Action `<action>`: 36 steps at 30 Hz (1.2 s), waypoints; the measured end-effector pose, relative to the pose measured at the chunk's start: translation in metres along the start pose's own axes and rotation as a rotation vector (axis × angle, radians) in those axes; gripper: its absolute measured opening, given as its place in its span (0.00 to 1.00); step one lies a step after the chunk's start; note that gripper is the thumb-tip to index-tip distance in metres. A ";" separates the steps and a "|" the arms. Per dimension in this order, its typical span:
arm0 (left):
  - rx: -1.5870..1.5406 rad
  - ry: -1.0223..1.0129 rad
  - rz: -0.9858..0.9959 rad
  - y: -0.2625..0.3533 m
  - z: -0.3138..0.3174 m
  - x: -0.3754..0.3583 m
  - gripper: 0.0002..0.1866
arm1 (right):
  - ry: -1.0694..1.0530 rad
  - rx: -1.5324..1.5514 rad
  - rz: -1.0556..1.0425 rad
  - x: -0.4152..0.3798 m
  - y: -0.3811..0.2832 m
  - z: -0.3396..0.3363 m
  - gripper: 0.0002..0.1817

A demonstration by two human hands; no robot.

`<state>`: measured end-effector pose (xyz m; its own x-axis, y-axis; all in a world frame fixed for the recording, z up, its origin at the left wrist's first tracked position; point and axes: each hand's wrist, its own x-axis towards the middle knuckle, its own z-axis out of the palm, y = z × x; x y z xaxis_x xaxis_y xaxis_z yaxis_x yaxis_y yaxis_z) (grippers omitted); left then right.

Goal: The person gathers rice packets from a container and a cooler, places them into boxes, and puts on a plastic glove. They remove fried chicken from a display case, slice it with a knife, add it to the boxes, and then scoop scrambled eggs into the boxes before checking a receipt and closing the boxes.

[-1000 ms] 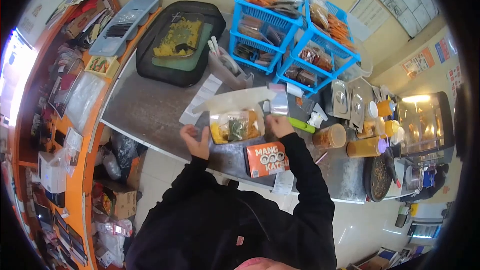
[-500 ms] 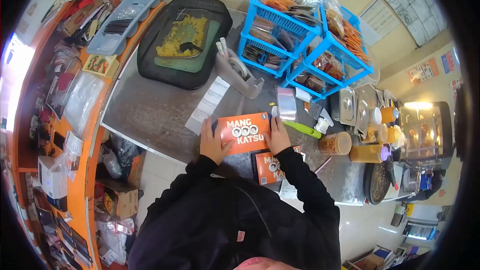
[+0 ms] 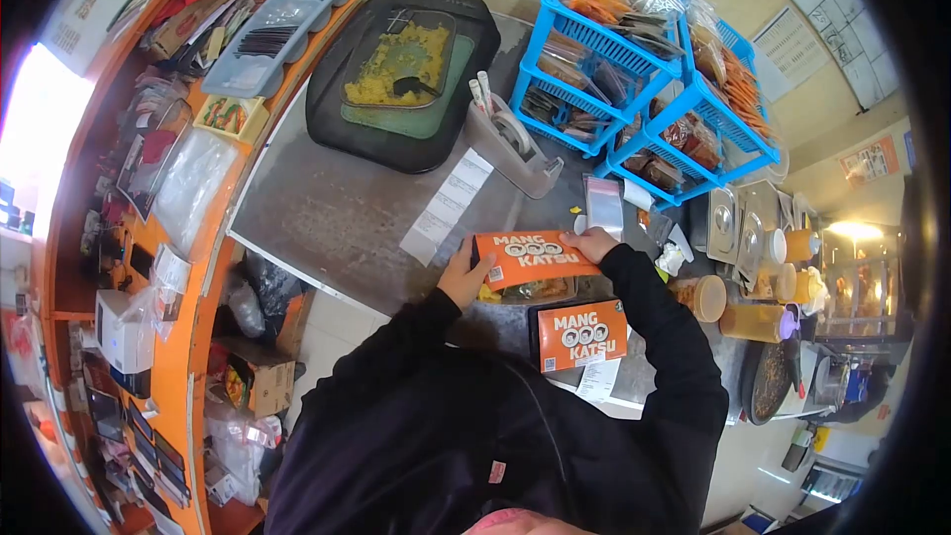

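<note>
An orange cardboard sleeve printed "MANG KATSU" is held between both my hands, its near edge tilted up. My left hand grips its left end, thumb on the front face. At the upper right corner, my right hand pinches the card. Below the sleeve shows part of a food tray with a see-through cover and yellow food at its left; the sleeve hides the rest. A second orange-sleeved box with the same print lies just nearer to me, over a paper slip.
A long receipt and a tape dispenser lie beyond my hands. Farther back are a black tray with yellow food and blue stacked baskets of sachets. Jars and a sauce bottle stand at right.
The orange sleeve, flat between my hands before, is now raised and tilted, and the food tray shows beneath it. My right hand has moved to its upper corner. The camera view has shifted.
</note>
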<state>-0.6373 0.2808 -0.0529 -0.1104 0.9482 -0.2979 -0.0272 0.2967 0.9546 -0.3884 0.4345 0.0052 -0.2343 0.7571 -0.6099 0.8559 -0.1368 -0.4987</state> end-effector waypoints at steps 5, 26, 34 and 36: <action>0.186 -0.100 -0.049 0.055 0.001 -0.026 0.38 | 0.124 -0.086 -0.059 -0.025 -0.008 0.014 0.32; 1.067 -0.106 0.836 0.065 0.011 0.011 0.40 | 0.179 -0.641 -0.912 -0.064 -0.005 0.010 0.44; 1.367 -0.229 0.779 0.068 0.013 0.015 0.45 | 0.352 -0.983 -1.100 -0.049 0.015 0.017 0.40; 1.328 -0.221 0.834 0.061 0.013 0.021 0.47 | 0.388 -1.099 -1.129 -0.039 0.019 0.019 0.38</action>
<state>-0.6287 0.3206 -0.0014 0.4952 0.8506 0.1770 0.8300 -0.5233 0.1931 -0.3717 0.3905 0.0076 -0.9599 0.2802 0.0106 0.2766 0.9399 0.2003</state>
